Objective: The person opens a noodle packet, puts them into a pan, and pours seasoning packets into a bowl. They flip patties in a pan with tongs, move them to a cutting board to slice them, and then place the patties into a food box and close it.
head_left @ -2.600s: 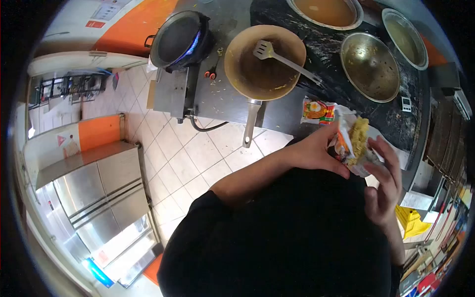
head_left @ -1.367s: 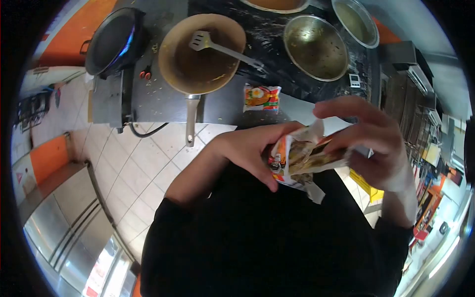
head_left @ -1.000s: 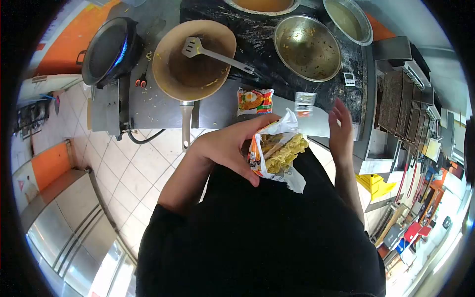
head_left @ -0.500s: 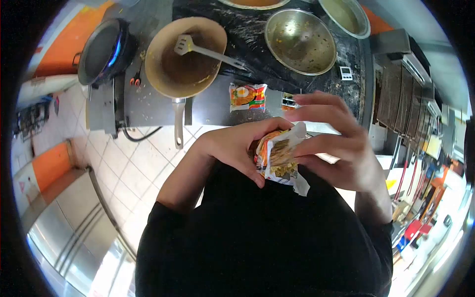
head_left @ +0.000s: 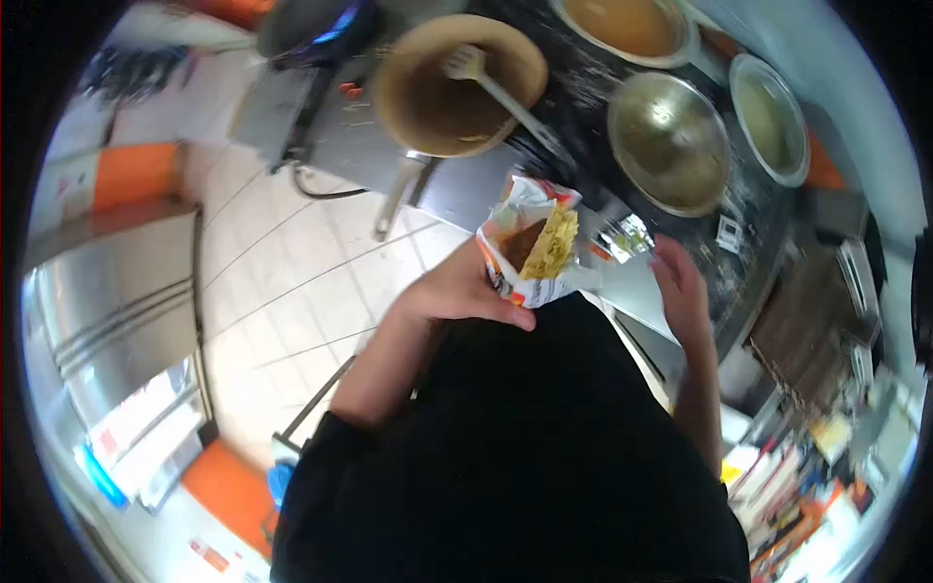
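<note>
My left hand (head_left: 466, 290) is wrapped round a white-and-red wrapped food packet (head_left: 518, 211). Its open top shows a yellow, crinkled filling (head_left: 554, 245) beside a reddish-brown part. To the right, my right hand (head_left: 683, 289) reaches over the counter, its fingertips at a small shiny packet (head_left: 625, 236). Blur hides whether the fingers grip that packet.
Across the counter stand a tan pan (head_left: 394, 97) with a slotted spatula (head_left: 515, 105) in it, a steel bowl (head_left: 671, 146), and two more bowls behind. A blue flame (head_left: 340, 24) burns at a dark pan. A small white timer (head_left: 729, 234) lies at the right.
My right hand has left the wrapped food and moved right to the shiny packet. The wrapped food is tilted, showing its filling more. The whole view has turned.
</note>
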`<state>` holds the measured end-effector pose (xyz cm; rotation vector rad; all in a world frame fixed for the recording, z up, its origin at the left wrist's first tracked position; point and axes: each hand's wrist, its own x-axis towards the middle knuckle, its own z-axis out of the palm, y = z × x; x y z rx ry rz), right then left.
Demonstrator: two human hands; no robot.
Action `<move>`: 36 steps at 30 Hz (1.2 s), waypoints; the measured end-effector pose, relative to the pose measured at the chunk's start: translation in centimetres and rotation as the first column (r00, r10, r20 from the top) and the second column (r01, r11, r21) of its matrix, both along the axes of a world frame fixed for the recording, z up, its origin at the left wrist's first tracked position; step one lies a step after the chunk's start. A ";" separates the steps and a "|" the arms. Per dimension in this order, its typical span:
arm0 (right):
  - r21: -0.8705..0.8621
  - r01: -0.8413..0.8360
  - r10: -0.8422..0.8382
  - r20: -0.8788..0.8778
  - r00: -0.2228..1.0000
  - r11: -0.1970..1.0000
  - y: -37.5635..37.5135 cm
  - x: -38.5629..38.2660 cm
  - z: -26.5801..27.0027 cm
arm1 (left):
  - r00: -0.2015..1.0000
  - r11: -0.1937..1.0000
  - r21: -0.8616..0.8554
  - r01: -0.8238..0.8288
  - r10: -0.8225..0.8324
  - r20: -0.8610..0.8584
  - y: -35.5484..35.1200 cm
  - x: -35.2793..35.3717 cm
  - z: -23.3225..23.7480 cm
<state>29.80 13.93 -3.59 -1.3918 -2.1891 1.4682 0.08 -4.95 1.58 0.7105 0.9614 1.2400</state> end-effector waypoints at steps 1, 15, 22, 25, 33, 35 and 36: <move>-0.085 -0.069 0.066 -0.045 0.997 0.994 0.3 0.4 -0.4 | 0.995 0.995 -0.021 -0.099 0.100 0.013 -0.7 -0.2 0.0; -0.081 0.036 -0.025 0.132 0.991 0.996 -2.8 -0.3 -0.6 | -0.215 0.761 0.257 -0.595 0.157 -0.964 -3.4 -33.0 3.9; 0.009 0.226 -0.225 0.100 0.969 0.974 -4.8 -2.3 -0.5 | -0.521 0.869 -0.132 -0.476 -0.400 -0.754 8.1 -49.8 5.2; 0.055 0.275 -0.280 0.135 0.950 0.960 -6.6 -2.5 -1.0 | -0.488 0.837 -0.314 -0.449 -0.523 -0.698 12.6 -52.8 4.8; -0.014 0.380 -0.369 0.214 0.905 0.925 -9.5 -0.9 -0.5 | -0.588 0.755 -0.509 -0.413 -0.648 -0.485 17.7 -55.1 6.7; -0.053 0.427 -0.401 0.254 0.880 0.903 -9.6 -1.0 0.1 | -0.625 0.723 -0.541 -0.429 -0.670 -0.401 18.6 -54.7 7.5; -0.037 0.400 -0.379 0.251 0.891 0.916 -9.6 -0.7 0.1 | -0.635 0.726 -0.541 -0.425 -0.665 -0.393 19.0 -54.9 7.6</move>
